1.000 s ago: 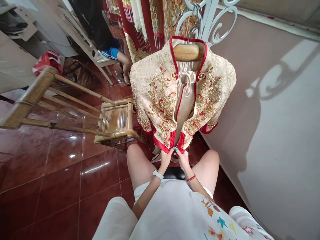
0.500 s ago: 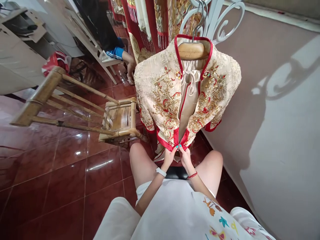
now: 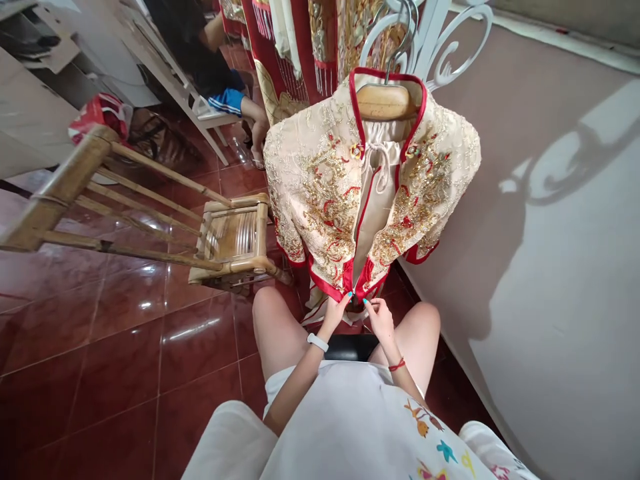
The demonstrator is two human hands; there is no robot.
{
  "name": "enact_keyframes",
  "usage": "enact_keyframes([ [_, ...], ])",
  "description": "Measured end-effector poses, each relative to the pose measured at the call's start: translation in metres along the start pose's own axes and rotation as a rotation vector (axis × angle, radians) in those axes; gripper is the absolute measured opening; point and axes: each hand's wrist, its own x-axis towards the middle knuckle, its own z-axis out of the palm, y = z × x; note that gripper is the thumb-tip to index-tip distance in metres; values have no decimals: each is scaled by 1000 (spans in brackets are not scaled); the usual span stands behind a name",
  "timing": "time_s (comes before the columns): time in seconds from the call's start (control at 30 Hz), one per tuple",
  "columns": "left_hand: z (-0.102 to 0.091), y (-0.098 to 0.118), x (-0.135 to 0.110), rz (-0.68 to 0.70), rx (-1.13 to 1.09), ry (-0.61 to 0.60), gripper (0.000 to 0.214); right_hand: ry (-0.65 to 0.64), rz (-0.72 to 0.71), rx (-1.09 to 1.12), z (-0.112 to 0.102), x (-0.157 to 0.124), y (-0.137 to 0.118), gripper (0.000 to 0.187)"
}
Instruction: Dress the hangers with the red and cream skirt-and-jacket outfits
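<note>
A cream jacket (image 3: pixel 327 173) with gold and red beadwork and red trim hangs on a wooden hanger (image 3: pixel 384 102) before me. Its front edges stand apart at the chest and come together at the lower hem. There, my left hand (image 3: pixel 336 316) pinches the red-trimmed bottom corner between thumb and fingers. My right hand (image 3: pixel 382 323) is just below the other corner, fingers curled and thumb against the fingertips; anything between them is too small to make out. Inside the collar, a cream cord (image 3: pixel 383 160) is tied in a bow.
A bamboo chair (image 3: pixel 233 233) stands to the left on red floor tiles. Behind it, a seated person in blue shorts (image 3: pixel 227 101) is partly visible. Embroidered red cloths (image 3: pixel 320 47) hang behind the jacket, beside a white scrolled metal stand (image 3: pixel 430 47). A pale wall (image 3: pixel 565 280) is on the right.
My right hand has come off the hem and moved slightly right and down, its fingers curling. My left hand keeps its pinch on the jacket. The view has shifted slightly.
</note>
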Motion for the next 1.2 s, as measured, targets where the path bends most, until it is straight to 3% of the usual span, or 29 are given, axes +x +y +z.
enact_keyframes([
  [0.1, 5, -1, 4, -22, -12, -13, 36, -76, -178, -218, 4, 0, -11, 28],
  [0.2, 7, -2, 9, -41, -1, -43, 31, -141, -252, -254, 17, 9, -22, 30],
  [0.47, 1, -9, 19, -28, 51, -68, 21, -264, -181, -204, 21, 22, -23, 44],
  [0.63, 1, -12, 20, -17, 65, -48, 26, -231, -184, -199, 21, 18, -23, 42],
  [0.83, 2, -10, 17, -25, 99, -54, 16, -248, -152, -140, 22, 23, -21, 45],
  [1.2, 4, -16, 13, -18, 131, -53, 34, -418, -163, -198, 23, 34, -19, 40],
])
